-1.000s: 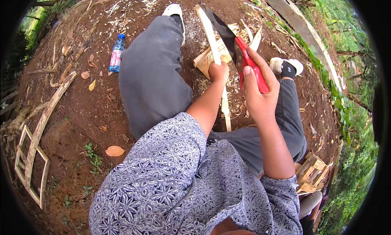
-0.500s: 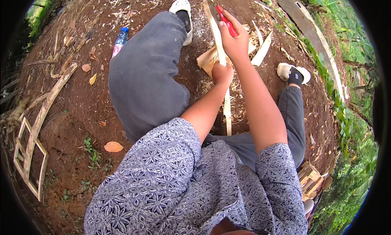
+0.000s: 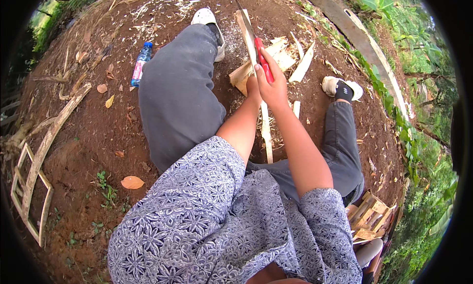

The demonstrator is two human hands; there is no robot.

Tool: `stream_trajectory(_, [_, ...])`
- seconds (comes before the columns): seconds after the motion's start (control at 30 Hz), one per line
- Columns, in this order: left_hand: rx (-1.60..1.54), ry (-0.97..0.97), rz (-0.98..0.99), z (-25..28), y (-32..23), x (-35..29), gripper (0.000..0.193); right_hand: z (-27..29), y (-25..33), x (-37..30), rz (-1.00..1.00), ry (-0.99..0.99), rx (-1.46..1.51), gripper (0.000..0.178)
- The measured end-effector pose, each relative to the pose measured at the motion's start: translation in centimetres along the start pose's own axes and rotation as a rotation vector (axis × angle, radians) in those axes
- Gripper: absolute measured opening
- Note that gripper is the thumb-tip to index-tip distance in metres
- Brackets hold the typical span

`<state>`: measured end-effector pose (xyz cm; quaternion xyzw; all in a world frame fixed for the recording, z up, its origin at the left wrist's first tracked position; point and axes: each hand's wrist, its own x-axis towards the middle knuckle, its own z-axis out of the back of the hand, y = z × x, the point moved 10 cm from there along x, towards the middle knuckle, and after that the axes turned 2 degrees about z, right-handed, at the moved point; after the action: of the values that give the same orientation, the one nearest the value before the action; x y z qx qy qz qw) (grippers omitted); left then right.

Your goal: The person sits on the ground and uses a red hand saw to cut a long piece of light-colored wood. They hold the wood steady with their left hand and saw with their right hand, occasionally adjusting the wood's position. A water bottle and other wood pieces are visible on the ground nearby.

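Observation:
A long knife has a red handle point(image 3: 264, 62) and a dark, narrow blade point(image 3: 244, 13) pointing away from me. My right hand point(image 3: 274, 87) is closed round the handle. The blade lies along a pale wooden strip point(image 3: 246, 30), which slants from the far side back between my legs. My left hand point(image 3: 253, 89) grips that strip just below the knife; the right hand partly hides its fingers. Beneath the strip sits a light wooden block point(image 3: 240, 77) on the ground, with peeled pieces around it.
Pale wood offcuts point(image 3: 302, 65) and shavings litter the brown soil. A blue-capped bottle point(image 3: 141, 65) lies left of my bent leg. A wooden frame point(image 3: 47, 200) and long stick point(image 3: 54, 131) are at the left. Stacked wood pieces point(image 3: 370, 215) stand at the lower right; a long plank point(image 3: 367, 40) lies beyond.
My right hand and the knife have come back toward me along the strip, nearer my left hand. The view has shifted slightly.

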<state>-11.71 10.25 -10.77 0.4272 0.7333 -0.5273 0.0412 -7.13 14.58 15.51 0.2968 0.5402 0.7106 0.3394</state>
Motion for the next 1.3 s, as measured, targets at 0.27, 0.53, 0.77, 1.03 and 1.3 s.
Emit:
stream_trajectory(0.27, [0.590, -0.189, 0.101, 0.2, -1.1, -2.0, 0.028, 6.1, 7.6, -3.3, -0.179, 0.036, -0.055, 0.044])
stream_trajectory(0.53, [0.819, -0.264, 0.152, -0.2, -3.6, -3.2, 0.026, 2.1, 7.1, 9.7, 0.008, -0.018, -0.193, 0.036])
stream_trajectory(0.77, [0.697, -0.239, 0.134, -0.4, -3.7, -3.8, 0.023, -6.5, -5.0, 18.8, 0.055, -0.125, -0.031, 0.033])
stream_trajectory(1.03, [0.795, -0.259, 0.170, -0.5, -4.6, -3.8, 0.026, -4.6, -6.0, 14.4, 0.096, -0.084, -0.055, 0.045])
stream_trajectory(1.3, [0.808, -0.237, 0.118, -2.0, -4.9, -4.1, 0.026, 3.7, 3.1, 5.0, -0.167, 0.037, -0.061, 0.044])
